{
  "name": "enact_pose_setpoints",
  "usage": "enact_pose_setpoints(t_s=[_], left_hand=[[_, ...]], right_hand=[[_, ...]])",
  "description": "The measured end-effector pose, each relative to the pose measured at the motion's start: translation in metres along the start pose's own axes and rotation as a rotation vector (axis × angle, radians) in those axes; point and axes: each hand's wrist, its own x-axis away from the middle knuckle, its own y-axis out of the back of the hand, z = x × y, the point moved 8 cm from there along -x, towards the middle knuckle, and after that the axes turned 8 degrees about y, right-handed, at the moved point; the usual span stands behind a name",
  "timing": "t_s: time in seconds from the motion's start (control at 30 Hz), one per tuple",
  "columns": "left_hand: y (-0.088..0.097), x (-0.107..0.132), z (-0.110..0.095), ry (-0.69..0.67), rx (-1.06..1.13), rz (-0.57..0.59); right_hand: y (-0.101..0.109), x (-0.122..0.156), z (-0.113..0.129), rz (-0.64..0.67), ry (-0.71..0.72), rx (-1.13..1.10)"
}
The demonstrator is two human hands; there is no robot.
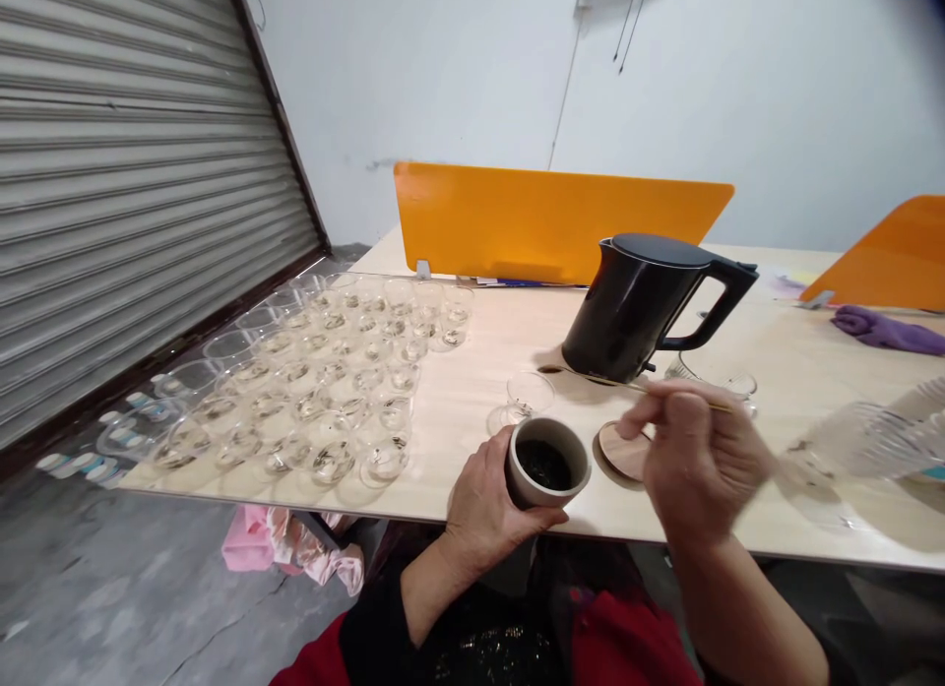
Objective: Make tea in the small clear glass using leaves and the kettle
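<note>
My left hand point(483, 509) is wrapped round a small grey jar point(546, 465) with dark tea leaves inside, held at the table's near edge. My right hand point(694, 460) pinches a thin wooden stick point(612, 381) that points left across the table, just right of the jar. A round wooden lid point(624, 452) lies flat beside the jar. One empty glass cup point(528, 396) stands just behind the jar. Many more glass cups point(332, 381) stand in rows to the left, each with a little dark tea in it.
A black electric kettle point(642, 307) stands behind the jar. Orange dividers point(546, 218) rise at the back and right. A purple cloth point(886, 330) lies far right, a clear plastic bottle point(863, 440) lies blurred at right. The wooden table point(472, 401) borders a roller shutter point(133, 174).
</note>
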Motion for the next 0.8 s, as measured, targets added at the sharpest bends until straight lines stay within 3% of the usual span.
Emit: enact_pose_setpoints(t_s=[0.13,0.23,0.33,0.53,0.67,0.8], left_hand=[[0.002,0.001,-0.003,-0.017,0.014,-0.011],[0.001,0.001,-0.002,-0.021,0.019,-0.012],[-0.001,0.001,0.002,-0.013,0.008,-0.01],[-0.002,0.002,0.004,-0.023,0.016,-0.045],[-0.001,0.003,0.003,-0.051,0.033,-0.055],[-0.001,0.004,0.003,-0.064,0.044,-0.061]], right_hand=[[-0.042,0.003,-0.041,0.263,-0.087,0.012],[-0.036,0.004,-0.053,0.149,-0.143,-0.061],[-0.002,0.0,-0.051,-0.059,-0.156,-0.092],[0.111,-0.012,-0.048,-0.483,0.011,0.157],[0.154,-0.021,-0.085,-0.459,-0.032,0.397],[0.158,-0.026,-0.13,-0.313,-0.147,0.593]])
